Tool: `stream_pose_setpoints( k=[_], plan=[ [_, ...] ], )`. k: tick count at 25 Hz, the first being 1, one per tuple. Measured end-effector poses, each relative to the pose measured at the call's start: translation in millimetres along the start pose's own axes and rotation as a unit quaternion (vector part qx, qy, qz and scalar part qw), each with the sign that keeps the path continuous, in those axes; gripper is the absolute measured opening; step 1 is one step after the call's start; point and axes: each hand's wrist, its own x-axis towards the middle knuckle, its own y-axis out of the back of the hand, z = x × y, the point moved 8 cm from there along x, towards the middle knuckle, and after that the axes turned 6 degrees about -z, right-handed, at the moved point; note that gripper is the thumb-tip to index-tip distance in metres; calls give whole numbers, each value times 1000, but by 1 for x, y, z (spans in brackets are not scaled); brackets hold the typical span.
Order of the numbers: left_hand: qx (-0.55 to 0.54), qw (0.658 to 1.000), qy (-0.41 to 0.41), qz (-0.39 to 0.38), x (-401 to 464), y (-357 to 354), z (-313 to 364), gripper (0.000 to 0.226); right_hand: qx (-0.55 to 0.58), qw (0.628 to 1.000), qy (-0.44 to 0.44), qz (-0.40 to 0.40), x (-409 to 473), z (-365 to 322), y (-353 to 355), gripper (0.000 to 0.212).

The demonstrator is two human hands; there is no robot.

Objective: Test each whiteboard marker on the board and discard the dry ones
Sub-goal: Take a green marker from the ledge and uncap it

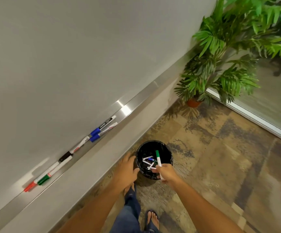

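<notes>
My right hand (167, 173) grips a white marker with a green cap (158, 158), holding it over the black bin (168, 149). Several discarded markers (149, 161) lie inside the bin. My left hand (127, 172) hangs by the bin's left rim with relaxed fingers, holding nothing. The whiteboard (69, 56) fills the upper left. On its metal tray (136, 101) lie several markers: two blue-capped ones (102, 130), a black-capped one (75, 148), a green-capped one (52, 172) and a red-capped one (40, 178).
A potted plant (223, 61) stands in the corner at the upper right, beside a glass partition (262, 105). Patterned carpet (220, 157) covers the floor. My legs and a sandalled foot (151, 219) are below the bin.
</notes>
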Motion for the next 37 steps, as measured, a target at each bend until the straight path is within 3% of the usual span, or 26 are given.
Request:
stream_pose_setpoints(
  k=[3, 8, 19, 28, 31, 37],
  plan=[
    [-4, 999, -9, -49, 33, -11, 0, 63, 30, 998, -57, 26, 19, 2, 8, 16],
    [-11, 995, -23, -100, 76, -27, -5, 60, -14, 994, -92, 62, 70, -3, 13, 25],
    [-4, 994, -23, -106, 116, -49, -45, 51, -33, 988, -116, 94, 170, -8, 30, 34],
    [-14, 996, -9, -93, 94, -50, -51, 49, -22, 990, -124, 63, 142, 21, 24, 30],
    [-27, 996, -13, -80, 80, -36, -44, 49, 6, 995, -100, 24, 111, 18, 11, 16],
    [-59, 998, -3, -8, 50, 15, -34, 48, -5, 1000, 10, 2, 77, -24, -17, 22]
  ],
)
